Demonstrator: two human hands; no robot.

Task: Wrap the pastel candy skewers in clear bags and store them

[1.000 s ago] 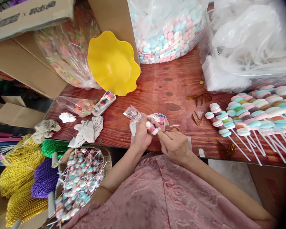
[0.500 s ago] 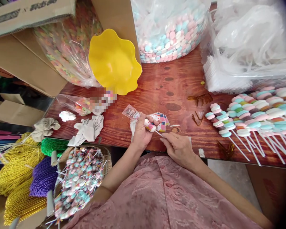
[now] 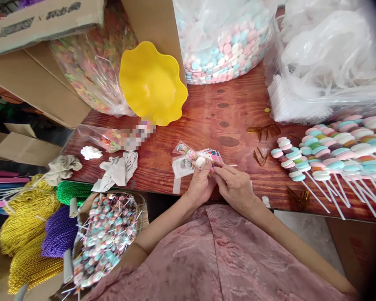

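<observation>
Right now I am pinching a candy skewer point(image 3: 196, 159) between the thumb and fingers of my left hand point(image 3: 200, 186), steadying its wrapped end over the table edge point(image 3: 163, 184). My right hand point(image 3: 233, 186) is closing on the white stick point(image 3: 230, 166) at three o'clock of the candy, so both hands are working close together. Sticker cards point(image 3: 214, 155) are lying just beyond, at twelve o'clock, within easy reach. Finished skewers point(image 3: 329, 154) are resting at two o'clock, and the yellow bowl point(image 3: 152, 83) is sitting far off at eleven.
</observation>
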